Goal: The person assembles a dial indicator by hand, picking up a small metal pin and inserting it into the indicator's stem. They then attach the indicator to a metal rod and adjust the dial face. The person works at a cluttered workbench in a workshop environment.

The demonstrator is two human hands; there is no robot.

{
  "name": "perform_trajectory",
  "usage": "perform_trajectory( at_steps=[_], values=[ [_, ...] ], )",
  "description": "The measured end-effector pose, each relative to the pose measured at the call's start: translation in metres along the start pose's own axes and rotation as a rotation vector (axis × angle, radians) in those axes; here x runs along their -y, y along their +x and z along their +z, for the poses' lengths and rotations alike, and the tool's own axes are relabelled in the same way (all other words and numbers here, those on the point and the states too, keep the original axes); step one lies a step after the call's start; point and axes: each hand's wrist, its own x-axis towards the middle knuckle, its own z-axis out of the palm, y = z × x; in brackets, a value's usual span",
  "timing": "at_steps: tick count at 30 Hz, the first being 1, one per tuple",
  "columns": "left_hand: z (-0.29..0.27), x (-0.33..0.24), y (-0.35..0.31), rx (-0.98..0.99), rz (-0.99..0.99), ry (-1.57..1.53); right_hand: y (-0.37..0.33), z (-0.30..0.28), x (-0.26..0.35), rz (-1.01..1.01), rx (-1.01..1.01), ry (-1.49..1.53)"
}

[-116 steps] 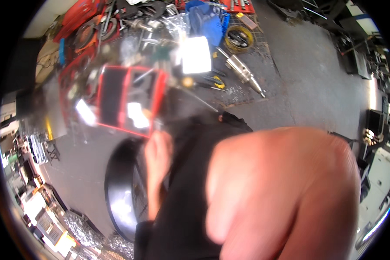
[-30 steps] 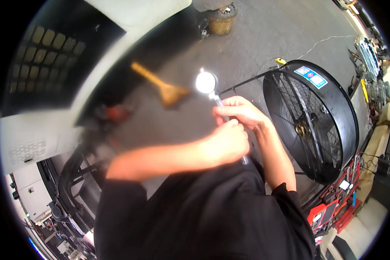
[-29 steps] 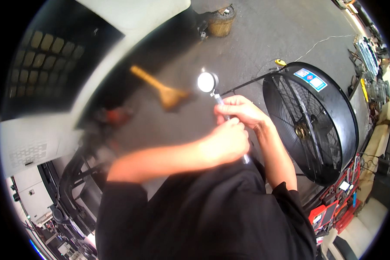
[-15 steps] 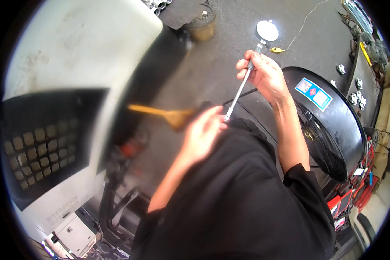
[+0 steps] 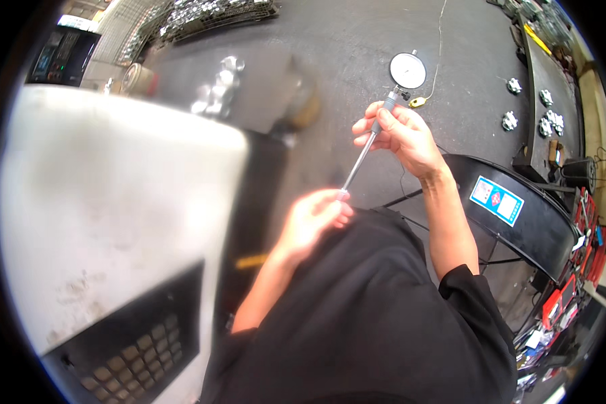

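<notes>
A dial bore gauge [image 5: 359, 163] slants across in front of me, its round white dial [image 5: 408, 71] up and away, its thin metal stem running down toward my body. My right hand [image 5: 409, 143] grips the grey sleeve just below the dial, thumb on top. At the lower end of the stem, my left hand [image 5: 308, 225] has its fingers curled around the measuring tip, which they mostly hide. This hand is slightly blurred.
On the left stands a big white machine cabinet [image 5: 128, 155] with a keypad panel [image 5: 138, 353]. To my right is a black drum fan [image 5: 526, 212]. Beyond it, a bench [image 5: 535, 84] carries metal castings [image 5: 545, 97]. A yellow piece on a cord [image 5: 417, 102] lies past the gauge.
My left hand has closed around the gauge's lower tip, where its fingers were loose and blurred before. The view has swung, so the white cabinet fills more of the left side.
</notes>
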Motion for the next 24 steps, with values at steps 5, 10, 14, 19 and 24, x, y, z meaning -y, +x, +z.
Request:
perform_trajectory(
  at_steps=[5,10,14,19,24],
  values=[
    [-0.025,-0.054,0.064,0.245,-0.125,-0.208,0.053,-0.024,0.011,-0.047,-0.108,0.09],
    [-0.035,-0.075,0.135,0.448,-0.37,-0.488,0.085,-0.061,0.026,-0.101,-0.11,0.155],
    [-0.024,-0.094,0.196,0.477,-0.522,-0.507,0.113,-0.105,0.036,-0.094,-0.105,0.2],
    [0.009,-0.133,0.29,0.555,-0.501,-0.402,0.168,-0.16,0.082,-0.111,-0.17,0.14],
    [0.045,-0.185,0.349,0.5,-0.446,-0.222,0.211,-0.197,0.147,-0.096,-0.177,0.078]
  ],
)
